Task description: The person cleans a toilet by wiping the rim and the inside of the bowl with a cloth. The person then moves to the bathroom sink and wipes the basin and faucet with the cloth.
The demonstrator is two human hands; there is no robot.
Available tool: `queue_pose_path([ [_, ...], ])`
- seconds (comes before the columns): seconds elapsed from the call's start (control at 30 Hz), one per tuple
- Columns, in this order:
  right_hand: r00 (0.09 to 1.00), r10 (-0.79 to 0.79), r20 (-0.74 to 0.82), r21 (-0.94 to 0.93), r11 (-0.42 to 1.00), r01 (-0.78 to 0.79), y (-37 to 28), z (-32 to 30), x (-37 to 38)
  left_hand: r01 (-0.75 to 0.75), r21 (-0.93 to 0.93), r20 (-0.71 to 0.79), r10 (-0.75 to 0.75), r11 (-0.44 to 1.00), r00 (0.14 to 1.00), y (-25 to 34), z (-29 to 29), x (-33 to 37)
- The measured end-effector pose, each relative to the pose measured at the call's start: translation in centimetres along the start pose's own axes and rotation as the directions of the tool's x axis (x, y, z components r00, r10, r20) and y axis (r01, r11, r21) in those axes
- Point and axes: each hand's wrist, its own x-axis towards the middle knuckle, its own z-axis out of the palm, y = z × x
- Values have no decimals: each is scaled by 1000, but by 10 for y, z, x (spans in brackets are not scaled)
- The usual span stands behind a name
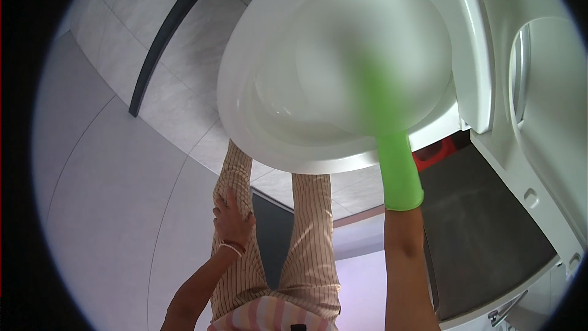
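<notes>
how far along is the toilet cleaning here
Done: the white toilet seat is lifted, leaving the white ceramic toilet bowl open. In hand: the right hand, in a green rubber glove, reaches into the bowl; that area is blurred, so any tool is unclear. The bare left hand rests on the striped trouser leg. What is left cannot be judged.

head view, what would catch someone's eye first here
The bright green glove on the right hand reaches up from the lower middle into the white toilet bowl, which fills the upper centre; inside the bowl the picture is blurred, so the fingers cannot be made out. At lower left, the bare left hand, a pale band at its wrist, rests on the thigh of striped trousers.
</notes>
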Motion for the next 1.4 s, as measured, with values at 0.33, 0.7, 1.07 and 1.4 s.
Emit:
queue_pose_path([
  [0.33,999,-32,38,-338,940,43,13,31,36,-11,11,-51,12,1000,999,-6,4,3],
  [0.7,920,346,185,-645,749,-152,30,81,101,-6,-70,-25,4,998,1000,-15,1,3],
  [1.07,766,594,246,753,381,-537,18,-44,23,-14,-115,35,18,993,999,-18,-2,3],
  [1.4,919,359,162,978,67,-198,-41,-114,-17,-86,-93,-56,81,992,995,-14,-15,1],
])
